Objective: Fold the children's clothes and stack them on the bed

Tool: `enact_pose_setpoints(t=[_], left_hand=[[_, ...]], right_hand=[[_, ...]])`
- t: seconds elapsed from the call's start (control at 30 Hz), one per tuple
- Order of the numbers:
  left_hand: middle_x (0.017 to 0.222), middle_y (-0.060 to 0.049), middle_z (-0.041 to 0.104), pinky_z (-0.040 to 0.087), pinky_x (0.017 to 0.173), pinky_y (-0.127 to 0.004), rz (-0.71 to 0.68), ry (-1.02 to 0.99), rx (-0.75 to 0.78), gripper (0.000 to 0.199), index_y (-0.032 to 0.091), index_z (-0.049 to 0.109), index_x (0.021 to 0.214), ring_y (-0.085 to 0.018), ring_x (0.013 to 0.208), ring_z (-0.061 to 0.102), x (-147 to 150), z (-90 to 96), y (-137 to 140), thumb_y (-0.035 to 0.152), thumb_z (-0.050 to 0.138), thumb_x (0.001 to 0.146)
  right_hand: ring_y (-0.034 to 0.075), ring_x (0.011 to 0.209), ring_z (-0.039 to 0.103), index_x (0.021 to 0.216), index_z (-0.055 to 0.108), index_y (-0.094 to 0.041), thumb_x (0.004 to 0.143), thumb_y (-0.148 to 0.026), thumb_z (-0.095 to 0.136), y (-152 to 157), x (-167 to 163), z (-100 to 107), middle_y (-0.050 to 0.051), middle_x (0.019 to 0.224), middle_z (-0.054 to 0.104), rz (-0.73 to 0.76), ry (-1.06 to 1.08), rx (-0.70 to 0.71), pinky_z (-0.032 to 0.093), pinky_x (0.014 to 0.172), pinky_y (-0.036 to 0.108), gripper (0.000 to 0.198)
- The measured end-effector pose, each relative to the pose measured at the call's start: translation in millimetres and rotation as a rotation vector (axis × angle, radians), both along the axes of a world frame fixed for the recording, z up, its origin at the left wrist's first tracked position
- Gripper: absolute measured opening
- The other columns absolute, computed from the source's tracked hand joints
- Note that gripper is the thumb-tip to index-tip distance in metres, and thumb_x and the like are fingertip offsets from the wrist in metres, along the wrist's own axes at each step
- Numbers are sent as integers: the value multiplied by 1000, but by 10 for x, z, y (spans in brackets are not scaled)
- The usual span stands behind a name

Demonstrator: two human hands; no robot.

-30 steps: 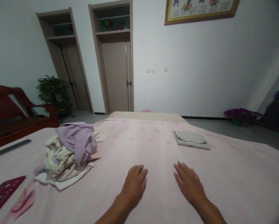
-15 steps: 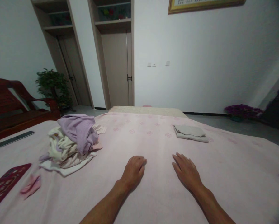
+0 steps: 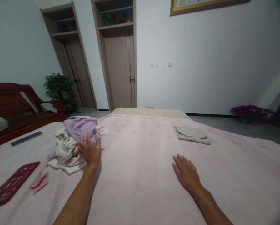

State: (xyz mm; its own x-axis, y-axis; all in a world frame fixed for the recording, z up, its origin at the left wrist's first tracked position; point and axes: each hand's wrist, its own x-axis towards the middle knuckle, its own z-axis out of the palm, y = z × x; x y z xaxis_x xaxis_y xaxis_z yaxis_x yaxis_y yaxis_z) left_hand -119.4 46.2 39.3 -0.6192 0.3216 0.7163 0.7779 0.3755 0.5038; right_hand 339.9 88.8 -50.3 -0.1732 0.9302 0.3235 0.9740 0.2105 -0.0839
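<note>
At the left, a crumpled heap of laundry lies on the pink bedspread [image 3: 135,175]. A lavender ribbed garment [image 3: 80,126] tops the heap, over a cream patterned cloth [image 3: 64,147] and a white one [image 3: 71,169]. My left hand [image 3: 91,151] reaches over the heap's right side with fingers apart, touching the lavender garment; I see no closed grip on it. My right hand [image 3: 187,173] rests flat on the bedspread, fingers stretched out, holding nothing. Beyond it lies a folded grey cloth [image 3: 192,136].
A dark red patterned mat [image 3: 13,184], a small pink cloth piece [image 3: 40,182] and a dark flat slab-like object [image 3: 27,138] lie at the left. Behind stand a wooden bench [image 3: 25,109], a green plant [image 3: 60,90] and purple flowers [image 3: 251,112].
My left hand has moved left and forward from the bedspread's middle to the laundry heap. My right hand stays put. The view has shifted slightly to the left.
</note>
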Motion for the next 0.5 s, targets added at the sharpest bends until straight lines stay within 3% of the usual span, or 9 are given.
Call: enact_pose_setpoints(t=[0.13, 0.3, 0.43, 0.5], left_hand=[[134, -22, 52, 38, 102, -51, 60, -77, -111, 61, 12, 47, 143, -38, 122, 49, -330, 10, 20, 27, 59, 85], [116, -21, 64, 43, 98, -48, -135, -234, -99, 52, 8, 58, 132, -37, 113, 58, -507, 253, 234, 29, 55, 85], [115, -11, 69, 46, 99, -39, -375, -216, -66, 45, 15, 65, 123, -28, 108, 61, -187, 598, 457, 39, 55, 86], [120, -11, 67, 45, 100, -37, -647, -175, -58, 48, 14, 65, 124, -27, 108, 62, 171, 713, 476, 41, 56, 86]], right_hand=[[28, 142, 38, 138, 57, -20, 98, -38, 34, -2, 2, -19, 8, 150, 50, 6, 8, 7, 24, 118, 51, 50], [29, 142, 38, 137, 58, -21, 97, -38, 36, 5, 5, -44, 9, 149, 50, 4, 33, 13, 23, 118, 52, 49], [29, 142, 39, 135, 59, -21, 96, -37, 38, 11, 19, -63, 10, 148, 52, 25, 94, 21, 23, 118, 54, 47], [29, 141, 41, 132, 61, -21, 96, -38, 39, 11, 32, -57, 9, 146, 53, 47, 158, 29, 24, 119, 54, 46]])
